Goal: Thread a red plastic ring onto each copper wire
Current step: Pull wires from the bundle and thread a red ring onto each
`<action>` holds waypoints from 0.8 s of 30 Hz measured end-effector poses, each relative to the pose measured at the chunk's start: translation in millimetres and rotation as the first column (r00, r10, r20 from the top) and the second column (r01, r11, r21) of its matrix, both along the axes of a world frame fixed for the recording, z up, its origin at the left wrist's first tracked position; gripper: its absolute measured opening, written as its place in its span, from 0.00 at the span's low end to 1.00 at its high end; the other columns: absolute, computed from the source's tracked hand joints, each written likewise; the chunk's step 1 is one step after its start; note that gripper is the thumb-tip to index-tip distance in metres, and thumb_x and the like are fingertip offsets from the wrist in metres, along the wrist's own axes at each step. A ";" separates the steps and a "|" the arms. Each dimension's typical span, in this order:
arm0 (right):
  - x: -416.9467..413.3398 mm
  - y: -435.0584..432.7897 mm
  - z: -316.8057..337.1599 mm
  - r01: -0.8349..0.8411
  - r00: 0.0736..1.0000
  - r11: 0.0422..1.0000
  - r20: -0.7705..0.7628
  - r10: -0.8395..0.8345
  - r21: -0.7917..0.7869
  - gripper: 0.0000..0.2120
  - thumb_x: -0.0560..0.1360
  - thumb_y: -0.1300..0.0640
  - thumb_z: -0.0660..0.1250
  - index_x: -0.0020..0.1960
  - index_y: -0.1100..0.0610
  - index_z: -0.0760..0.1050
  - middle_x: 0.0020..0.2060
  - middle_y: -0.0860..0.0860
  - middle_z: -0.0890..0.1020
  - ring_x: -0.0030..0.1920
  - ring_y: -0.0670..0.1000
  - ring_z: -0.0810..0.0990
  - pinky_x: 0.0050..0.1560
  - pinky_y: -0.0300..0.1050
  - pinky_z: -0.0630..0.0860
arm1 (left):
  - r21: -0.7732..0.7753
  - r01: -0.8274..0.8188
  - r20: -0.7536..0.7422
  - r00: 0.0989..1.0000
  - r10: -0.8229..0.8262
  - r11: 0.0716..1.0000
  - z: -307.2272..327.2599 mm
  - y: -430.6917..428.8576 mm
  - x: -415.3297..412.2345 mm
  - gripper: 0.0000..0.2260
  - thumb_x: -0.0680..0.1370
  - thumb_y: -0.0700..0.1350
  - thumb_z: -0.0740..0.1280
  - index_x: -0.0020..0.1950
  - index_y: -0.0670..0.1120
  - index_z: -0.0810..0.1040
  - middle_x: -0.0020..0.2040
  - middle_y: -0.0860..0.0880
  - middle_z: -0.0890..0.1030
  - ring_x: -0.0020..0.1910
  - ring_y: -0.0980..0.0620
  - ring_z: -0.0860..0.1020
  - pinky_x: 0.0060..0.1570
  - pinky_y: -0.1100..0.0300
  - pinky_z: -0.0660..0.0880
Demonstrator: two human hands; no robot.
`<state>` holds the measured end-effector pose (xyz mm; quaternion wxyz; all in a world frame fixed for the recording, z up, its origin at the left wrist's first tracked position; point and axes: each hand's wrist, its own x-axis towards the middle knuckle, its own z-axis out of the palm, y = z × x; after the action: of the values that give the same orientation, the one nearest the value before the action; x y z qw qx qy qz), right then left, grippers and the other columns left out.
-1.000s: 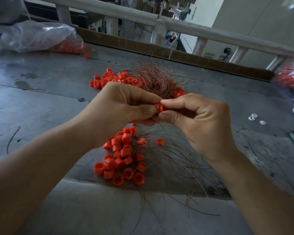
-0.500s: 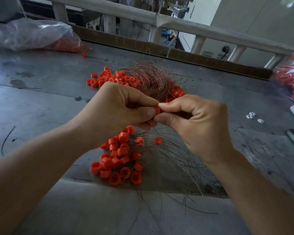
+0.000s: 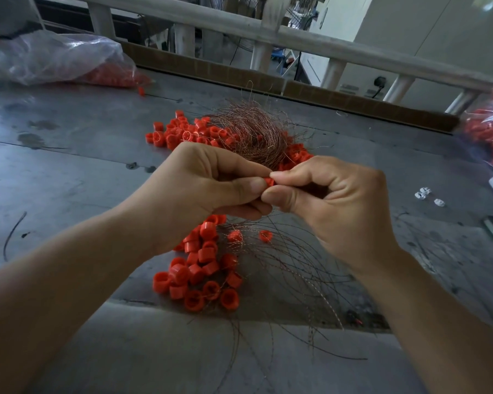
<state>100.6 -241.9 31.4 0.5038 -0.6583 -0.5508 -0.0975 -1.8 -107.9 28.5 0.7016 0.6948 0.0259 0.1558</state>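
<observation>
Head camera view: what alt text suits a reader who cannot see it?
A person's left hand and right hand pinch a small red plastic ring between them above a grey metal table. Loose red rings and thin copper wires lie scattered on it.

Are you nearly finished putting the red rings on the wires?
Not nearly. The far heap of rings tangled in copper wire looks probably finished. The left hand and right hand pinch one red ring now. A near pile of loose rings and the bare wires are left.
</observation>
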 end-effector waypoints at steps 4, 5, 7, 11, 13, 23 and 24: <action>-2.1 0.5 -1.4 -0.005 1.000 1.000 -0.003 0.005 0.001 0.12 0.63 0.53 0.72 0.45 0.54 0.77 0.36 0.43 0.79 0.38 0.44 0.81 0.38 0.37 0.78 | 0.024 -0.001 0.005 1.000 0.001 1.000 -0.1 0.0 -0.3 0.14 0.58 0.47 0.70 0.42 0.49 0.84 0.35 0.46 0.84 0.35 0.52 0.83 0.34 0.66 0.78; -2.0 0.7 -1.5 -0.007 1.000 1.000 -0.010 0.007 -0.001 0.11 0.63 0.53 0.72 0.45 0.54 0.77 0.36 0.42 0.79 0.38 0.44 0.81 0.38 0.37 0.78 | 0.020 0.007 0.002 1.000 -0.007 1.000 0.4 0.6 -0.8 0.13 0.58 0.47 0.70 0.42 0.49 0.84 0.35 0.47 0.84 0.35 0.52 0.83 0.34 0.66 0.77; -1.9 0.3 -0.6 -0.021 0.999 1.000 -0.050 0.021 -0.007 0.11 0.63 0.52 0.72 0.43 0.53 0.78 0.36 0.42 0.79 0.37 0.44 0.81 0.38 0.37 0.78 | 0.011 0.038 -0.007 0.999 -0.038 0.999 1.9 1.9 -1.7 0.13 0.58 0.48 0.71 0.40 0.49 0.84 0.34 0.47 0.84 0.34 0.53 0.83 0.34 0.67 0.77; -2.1 -0.9 2.4 -0.109 0.979 0.992 -0.179 0.096 -0.062 0.12 0.61 0.50 0.72 0.44 0.49 0.78 0.37 0.44 0.81 0.37 0.44 0.81 0.39 0.36 0.78 | -0.018 0.120 -0.039 0.992 -0.120 0.993 1.6 6.6 -2.6 0.09 0.63 0.43 0.74 0.42 0.47 0.84 0.34 0.45 0.83 0.33 0.52 0.82 0.33 0.66 0.77; -0.8 -2.0 5.6 -0.171 0.969 0.976 -0.202 0.142 -0.134 0.16 0.62 0.49 0.71 0.49 0.48 0.77 0.38 0.44 0.80 0.39 0.43 0.80 0.40 0.34 0.76 | -0.049 0.154 -0.055 0.986 -0.157 0.987 1.0 8.7 -3.0 0.12 0.62 0.43 0.73 0.45 0.48 0.83 0.35 0.44 0.83 0.34 0.50 0.83 0.33 0.64 0.78; -1.8 -1.5 6.4 -0.130 0.989 0.944 0.027 0.145 -0.303 0.03 0.71 0.52 0.65 0.41 0.50 0.73 0.38 0.41 0.72 0.39 0.38 0.72 0.40 0.28 0.66 | 0.032 0.188 -0.001 0.982 -0.188 0.982 5.8 -0.8 -5.4 0.24 0.63 0.48 0.72 0.58 0.48 0.73 0.38 0.42 0.84 0.36 0.48 0.83 0.35 0.62 0.78; -2.6 -2.6 6.8 -0.128 0.989 0.943 0.035 0.145 -0.306 0.03 0.71 0.53 0.65 0.41 0.51 0.73 0.38 0.41 0.72 0.39 0.38 0.72 0.40 0.28 0.67 | 0.054 0.171 0.003 0.985 -0.171 0.984 5.8 -2.0 -5.4 0.25 0.63 0.47 0.72 0.58 0.48 0.73 0.38 0.41 0.83 0.36 0.48 0.83 0.35 0.62 0.78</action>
<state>97.9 -244.5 38.3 0.3864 -0.6849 -0.6177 0.0044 -7.2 -109.9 34.3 0.6935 0.7126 -0.0407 0.0981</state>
